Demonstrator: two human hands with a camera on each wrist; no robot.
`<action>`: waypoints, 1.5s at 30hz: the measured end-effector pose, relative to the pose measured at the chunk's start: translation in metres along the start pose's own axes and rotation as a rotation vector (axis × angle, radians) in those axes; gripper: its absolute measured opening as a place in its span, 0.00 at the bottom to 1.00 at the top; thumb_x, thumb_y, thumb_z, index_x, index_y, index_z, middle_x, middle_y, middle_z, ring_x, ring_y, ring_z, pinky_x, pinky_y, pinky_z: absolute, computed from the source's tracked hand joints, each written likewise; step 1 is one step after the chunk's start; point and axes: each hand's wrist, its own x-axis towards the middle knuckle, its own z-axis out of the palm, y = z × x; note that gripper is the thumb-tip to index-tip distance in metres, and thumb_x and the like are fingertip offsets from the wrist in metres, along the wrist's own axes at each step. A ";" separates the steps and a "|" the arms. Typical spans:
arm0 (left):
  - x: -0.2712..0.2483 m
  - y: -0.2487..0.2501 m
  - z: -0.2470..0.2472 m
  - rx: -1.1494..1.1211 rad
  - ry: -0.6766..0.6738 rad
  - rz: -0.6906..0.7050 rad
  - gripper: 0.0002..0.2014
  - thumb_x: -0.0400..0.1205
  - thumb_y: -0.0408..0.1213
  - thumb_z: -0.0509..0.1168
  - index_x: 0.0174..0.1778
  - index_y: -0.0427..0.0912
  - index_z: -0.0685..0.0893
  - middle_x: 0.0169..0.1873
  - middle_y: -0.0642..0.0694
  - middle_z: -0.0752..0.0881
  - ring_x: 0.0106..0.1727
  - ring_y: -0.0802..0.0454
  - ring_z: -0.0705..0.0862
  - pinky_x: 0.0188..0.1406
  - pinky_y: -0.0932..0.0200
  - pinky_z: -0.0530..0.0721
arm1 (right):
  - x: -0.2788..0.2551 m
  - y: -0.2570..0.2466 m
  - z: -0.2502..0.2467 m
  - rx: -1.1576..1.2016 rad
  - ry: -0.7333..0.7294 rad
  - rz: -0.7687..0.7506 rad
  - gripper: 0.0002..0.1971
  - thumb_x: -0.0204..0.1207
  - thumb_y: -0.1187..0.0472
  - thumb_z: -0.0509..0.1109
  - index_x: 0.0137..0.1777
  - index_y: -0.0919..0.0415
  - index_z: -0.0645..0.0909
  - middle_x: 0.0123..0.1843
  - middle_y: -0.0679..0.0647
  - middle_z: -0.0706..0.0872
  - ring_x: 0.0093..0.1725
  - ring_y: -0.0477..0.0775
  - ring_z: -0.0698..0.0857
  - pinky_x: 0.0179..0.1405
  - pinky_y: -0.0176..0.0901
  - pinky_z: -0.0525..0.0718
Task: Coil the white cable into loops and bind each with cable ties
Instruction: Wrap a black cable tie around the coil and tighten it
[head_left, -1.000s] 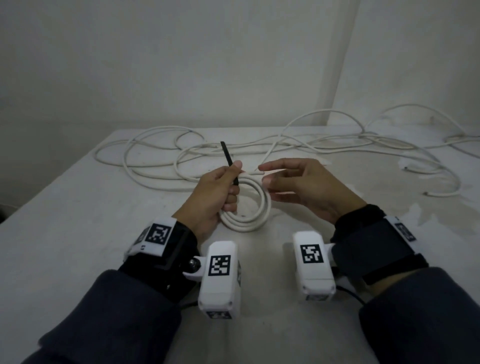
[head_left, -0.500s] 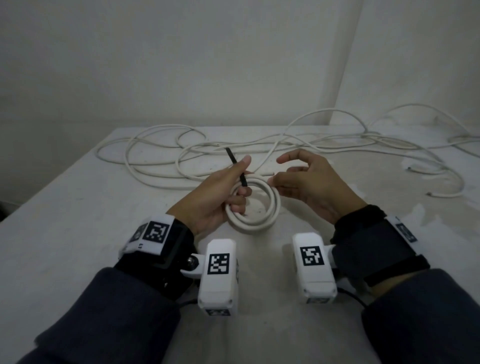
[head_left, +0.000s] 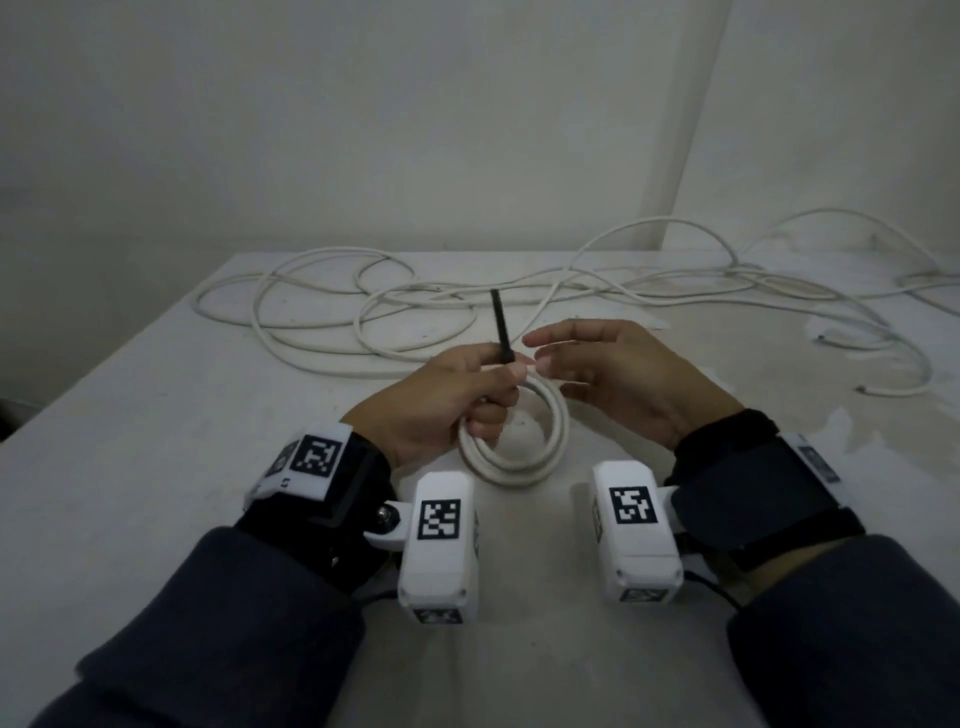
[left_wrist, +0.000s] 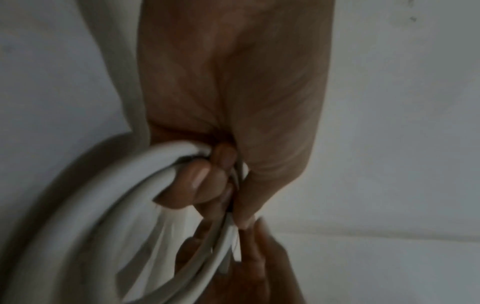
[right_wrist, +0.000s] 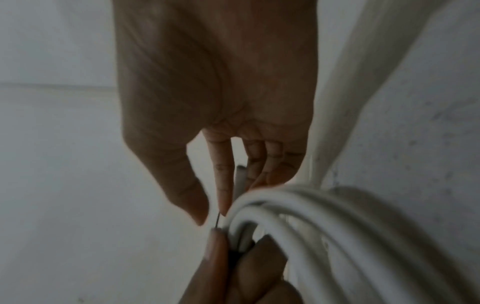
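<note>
Left hand (head_left: 441, 400): fingers curled tight around the coil (head_left: 519, 441), thumb pinching the tie (head_left: 501, 327) against the bundle, so gripping both at once. Coil made of a few turns, held a little up from the table (head_left: 156, 415) at its far side, lower arc close to the surface or resting on it; cannot tell which. Tie black, standing up and leaning slightly left out of the fist. Right hand (head_left: 613, 374): fingers mostly straight and relaxed, holding nothing, tips just beside the left thumb and near the base of the tie; in the right wrist view the index tip almost at a thin dark strip, contact not clear. Rest of the cable (head_left: 363, 312) lying loose in wide loops on the far part of the table, running off to the right.

Possible trouble, as a judgement only:
- Turns springing apart if the left fingers loosen while passing the tie around; stiff cable wants to open.
- Tie slipping out from under the thumb, since only one pinch keeps it.
- Tail missing the head slot, small and partly hidden by the fingers.
- Loose cable behind dragging on the coil and twisting it.

Pose: left wrist low, palm turned toward the middle, knuckles up. Right wrist level with it, palm facing left, fingers pointing to the left hand. Both forearms coming in from the near edge, hands almost meeting over the coil.
</note>
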 end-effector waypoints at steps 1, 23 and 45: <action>-0.001 0.000 0.005 0.024 -0.025 -0.016 0.04 0.87 0.29 0.55 0.51 0.38 0.74 0.23 0.52 0.65 0.19 0.62 0.62 0.17 0.71 0.61 | 0.000 -0.001 0.003 0.005 -0.019 -0.005 0.06 0.72 0.73 0.71 0.45 0.64 0.87 0.41 0.60 0.88 0.42 0.53 0.85 0.46 0.41 0.82; 0.009 -0.001 0.026 0.358 0.218 0.198 0.12 0.86 0.38 0.60 0.37 0.42 0.68 0.27 0.46 0.76 0.16 0.56 0.61 0.15 0.67 0.61 | 0.001 -0.002 0.008 -0.046 0.277 -0.108 0.05 0.71 0.63 0.77 0.36 0.65 0.89 0.28 0.51 0.87 0.30 0.45 0.81 0.31 0.35 0.74; 0.028 0.020 0.063 0.305 0.250 0.281 0.17 0.83 0.32 0.65 0.30 0.40 0.68 0.20 0.53 0.75 0.17 0.59 0.62 0.15 0.68 0.60 | -0.023 -0.042 -0.033 -0.050 0.291 -0.053 0.06 0.72 0.63 0.76 0.34 0.62 0.86 0.31 0.51 0.85 0.30 0.45 0.78 0.32 0.35 0.75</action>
